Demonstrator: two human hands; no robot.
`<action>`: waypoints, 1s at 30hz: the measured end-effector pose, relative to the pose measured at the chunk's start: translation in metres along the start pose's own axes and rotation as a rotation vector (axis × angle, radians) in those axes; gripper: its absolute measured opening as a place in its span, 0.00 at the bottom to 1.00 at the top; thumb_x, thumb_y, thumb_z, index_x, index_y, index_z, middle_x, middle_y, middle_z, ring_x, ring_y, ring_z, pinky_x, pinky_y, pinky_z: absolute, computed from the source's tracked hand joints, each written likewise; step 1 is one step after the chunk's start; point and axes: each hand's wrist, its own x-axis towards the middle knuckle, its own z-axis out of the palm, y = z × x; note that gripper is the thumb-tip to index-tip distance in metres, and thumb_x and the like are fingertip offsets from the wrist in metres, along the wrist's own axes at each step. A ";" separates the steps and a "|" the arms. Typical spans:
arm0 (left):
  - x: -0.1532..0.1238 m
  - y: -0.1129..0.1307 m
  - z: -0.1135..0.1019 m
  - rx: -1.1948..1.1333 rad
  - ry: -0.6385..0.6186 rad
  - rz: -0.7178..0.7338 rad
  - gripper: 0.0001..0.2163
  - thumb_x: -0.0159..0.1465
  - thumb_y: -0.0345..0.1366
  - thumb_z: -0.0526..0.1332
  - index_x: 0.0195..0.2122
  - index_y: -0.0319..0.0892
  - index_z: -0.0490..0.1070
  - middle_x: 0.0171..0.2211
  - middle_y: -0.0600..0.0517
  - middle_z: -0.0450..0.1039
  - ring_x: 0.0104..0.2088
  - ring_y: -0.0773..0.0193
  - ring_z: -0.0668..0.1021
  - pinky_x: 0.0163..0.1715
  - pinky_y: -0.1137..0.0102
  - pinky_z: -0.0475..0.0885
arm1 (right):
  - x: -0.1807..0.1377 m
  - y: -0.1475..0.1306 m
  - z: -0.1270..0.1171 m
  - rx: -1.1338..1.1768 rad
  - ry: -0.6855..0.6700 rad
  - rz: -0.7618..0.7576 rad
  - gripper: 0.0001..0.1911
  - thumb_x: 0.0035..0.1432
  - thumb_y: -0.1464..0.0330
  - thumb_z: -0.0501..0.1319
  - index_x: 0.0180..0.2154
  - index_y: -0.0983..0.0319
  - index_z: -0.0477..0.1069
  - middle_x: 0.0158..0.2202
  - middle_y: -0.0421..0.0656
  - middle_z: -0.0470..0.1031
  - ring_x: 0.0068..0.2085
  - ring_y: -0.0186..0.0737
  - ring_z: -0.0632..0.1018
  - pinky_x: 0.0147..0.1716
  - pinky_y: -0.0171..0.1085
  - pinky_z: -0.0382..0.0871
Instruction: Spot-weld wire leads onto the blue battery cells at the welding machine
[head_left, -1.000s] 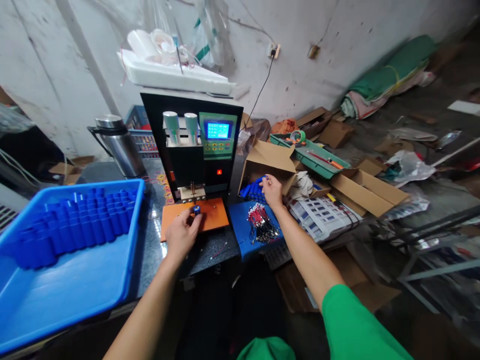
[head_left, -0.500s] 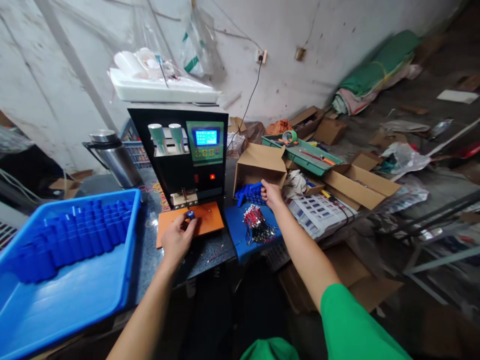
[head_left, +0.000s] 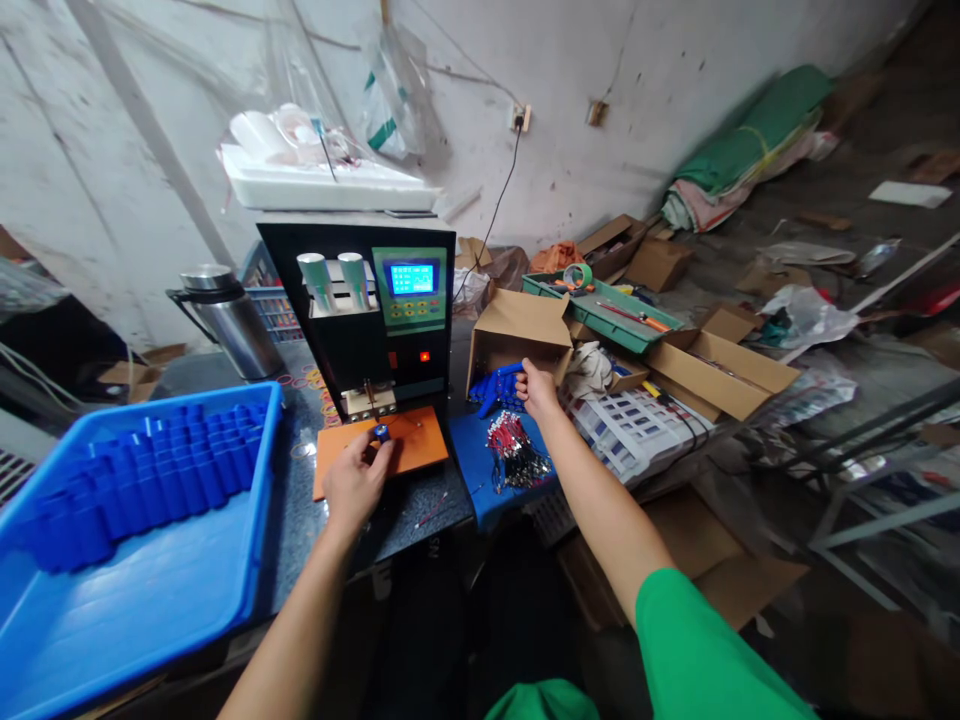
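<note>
Blue cell: a small blue cylinder [head_left: 382, 432] stands on end on the orange plate [head_left: 420, 452], just near of the welder's pins [head_left: 367, 393].
Left hand: my left hand [head_left: 352, 482] has thumb and fingertips closed round that cell, steadying it upright.
Right hand: my right hand [head_left: 537, 390] reaches far right, fingers curled onto a blue cell at the heap of loose blue cells [head_left: 491, 389] spilling from the open cardboard box [head_left: 519, 335]; I judge it a grip, though the fingertips are partly hidden.
Step in hand: seating one cell under the pins while fetching another, as I read it.
Next move calls for: keeping the cell square beneath the pins, and lifting the right hand clear over the bundle of red wires [head_left: 514, 447] on the blue mat [head_left: 480, 470].
Edges: the plate's near edge meets the dark bench [head_left: 300, 520]; the machine's black face [head_left: 360, 340] walls the far side.
Open room: bare plate to the right of the cell; the blue tray [head_left: 150, 580] crowds the left.
</note>
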 end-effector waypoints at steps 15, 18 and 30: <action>0.000 -0.001 0.002 0.017 0.028 0.011 0.16 0.61 0.52 0.56 0.33 0.44 0.73 0.25 0.54 0.71 0.27 0.63 0.73 0.27 0.71 0.59 | -0.001 0.010 0.001 -0.036 -0.074 -0.096 0.20 0.59 0.61 0.64 0.22 0.60 0.58 0.14 0.31 0.60 0.12 0.24 0.59 0.09 0.26 0.45; 0.001 -0.002 0.002 -0.013 0.027 0.012 0.16 0.60 0.51 0.57 0.33 0.44 0.73 0.23 0.54 0.70 0.26 0.64 0.72 0.26 0.72 0.59 | -0.007 -0.002 -0.002 0.198 -0.073 -0.115 0.21 0.59 0.57 0.63 0.23 0.60 0.57 0.17 0.31 0.60 0.14 0.24 0.60 0.10 0.25 0.48; -0.005 -0.004 0.002 -0.398 0.026 0.041 0.22 0.57 0.47 0.62 0.50 0.40 0.69 0.39 0.48 0.77 0.35 0.61 0.79 0.38 0.67 0.74 | -0.054 0.007 -0.123 0.439 0.087 -0.014 0.22 0.57 0.57 0.62 0.21 0.60 0.55 0.14 0.30 0.57 0.13 0.24 0.57 0.09 0.26 0.48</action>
